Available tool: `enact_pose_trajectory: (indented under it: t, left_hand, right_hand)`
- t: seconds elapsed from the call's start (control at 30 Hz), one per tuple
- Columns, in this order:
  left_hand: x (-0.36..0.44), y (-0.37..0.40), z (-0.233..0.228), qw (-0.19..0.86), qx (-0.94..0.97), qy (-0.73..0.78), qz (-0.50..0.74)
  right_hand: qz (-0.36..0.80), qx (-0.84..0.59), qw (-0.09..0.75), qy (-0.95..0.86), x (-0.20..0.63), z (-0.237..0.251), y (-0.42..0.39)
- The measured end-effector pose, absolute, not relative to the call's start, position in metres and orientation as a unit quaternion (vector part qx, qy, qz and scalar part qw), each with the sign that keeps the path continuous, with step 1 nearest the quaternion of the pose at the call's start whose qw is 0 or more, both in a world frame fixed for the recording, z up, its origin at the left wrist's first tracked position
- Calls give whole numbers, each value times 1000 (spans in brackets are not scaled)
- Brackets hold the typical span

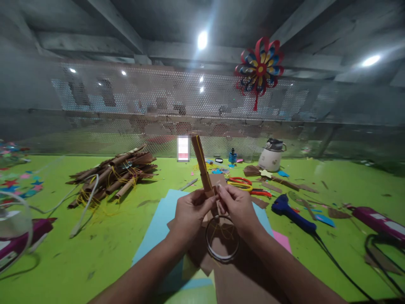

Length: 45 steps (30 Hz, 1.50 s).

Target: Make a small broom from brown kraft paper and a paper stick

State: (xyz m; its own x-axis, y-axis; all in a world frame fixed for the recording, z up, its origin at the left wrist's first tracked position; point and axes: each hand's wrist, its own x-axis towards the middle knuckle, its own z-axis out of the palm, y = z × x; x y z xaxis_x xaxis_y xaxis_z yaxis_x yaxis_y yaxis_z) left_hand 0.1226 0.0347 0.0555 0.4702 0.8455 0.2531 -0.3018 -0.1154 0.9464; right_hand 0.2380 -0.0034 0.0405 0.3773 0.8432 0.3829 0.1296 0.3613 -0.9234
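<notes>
Both hands (215, 207) pinching brown paper roll (201, 164), no legible writing

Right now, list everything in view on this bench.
paper roll: one, brown with yellow thread, upright, held by both hands
pile of rolls: many, brown, far left
scissors: two, red and yellow, right of the roll
glue gun: one, blue, right
jug: one, white, back right
pinwheel: one, red, blue, yellow, on the mesh
tape ring: one, clear, under the hands
table: one, green
left hand: gripping the roll's base
right hand: pinching the roll's base
</notes>
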Motion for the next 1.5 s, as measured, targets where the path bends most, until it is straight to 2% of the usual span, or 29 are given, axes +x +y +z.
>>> enact_pose_trajectory:
  t: [0.3, 0.57, 0.73, 0.83, 0.93, 1.2, 1.5]
  left_hand:
    - [120, 37, 45, 606, 613, 203, 465]
    - [118, 31, 48, 489, 676, 238, 498]
    - [116, 32, 44, 421, 712, 235, 511]
    - [115, 34, 42, 409, 720, 241, 507]
    - [115, 35, 44, 439, 712, 245, 489]
    - [117, 40, 53, 483, 684, 267, 477]
    - [114, 46, 41, 328, 776, 254, 475]
  right_hand:
    - [217, -524, 661, -491, 233, 42, -6]
    - [157, -529, 674, -491, 229, 40, -8]
    - [160, -527, 676, -490, 228, 37, -7]
    - [182, -535, 668, -483, 229, 38, -6]
    - [221, -550, 649, -477, 231, 41, -6]
    - [377, -512, 596, -491, 242, 51, -9]
    - [412, -467, 584, -520, 250, 54, -12]
